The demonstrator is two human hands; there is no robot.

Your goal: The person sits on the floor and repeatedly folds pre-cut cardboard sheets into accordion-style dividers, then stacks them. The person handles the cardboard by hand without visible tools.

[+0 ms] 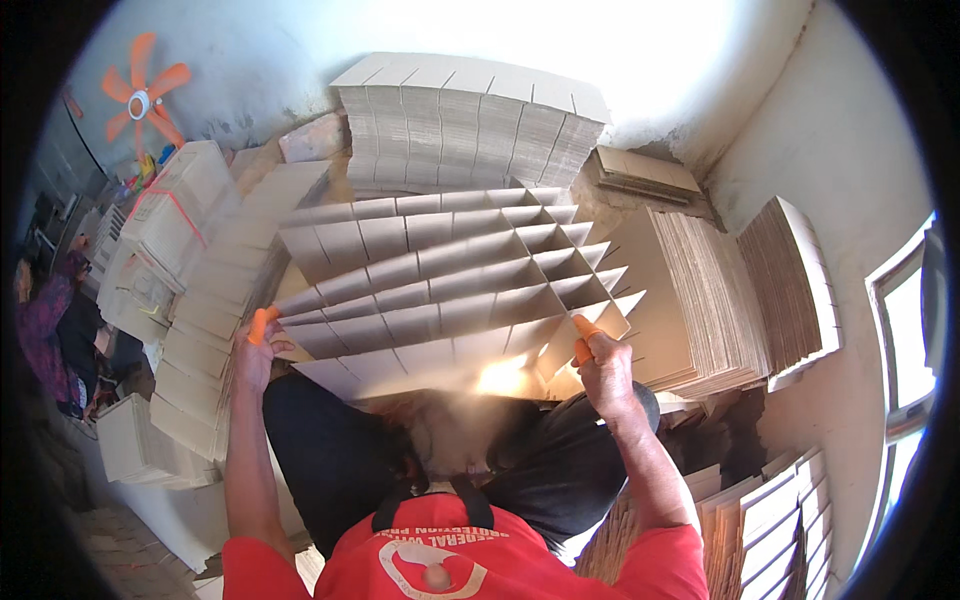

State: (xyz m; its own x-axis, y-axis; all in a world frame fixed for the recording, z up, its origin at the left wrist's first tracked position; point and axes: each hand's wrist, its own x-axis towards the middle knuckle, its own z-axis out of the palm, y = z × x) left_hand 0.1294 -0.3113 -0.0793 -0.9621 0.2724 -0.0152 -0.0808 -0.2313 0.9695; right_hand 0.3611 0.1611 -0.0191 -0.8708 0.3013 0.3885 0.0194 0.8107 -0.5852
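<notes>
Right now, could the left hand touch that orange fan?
Probably not: the orange fan looks well back by the wall, with a cardboard stack and a red-strapped pale bundle between, and the left hand is at the cardboard grid.

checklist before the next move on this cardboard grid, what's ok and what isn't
1. Left hand at the left end of the cardboard grid: ok.
2. Right hand at its near right corner: ok.
3. Orange finger covers on both hands: ok.
4. Cross strips set toward the right end: ok.
5. Cross strips along the left part: not ok, none seen.
6. Every joint fully seated: cannot tell.
</notes>
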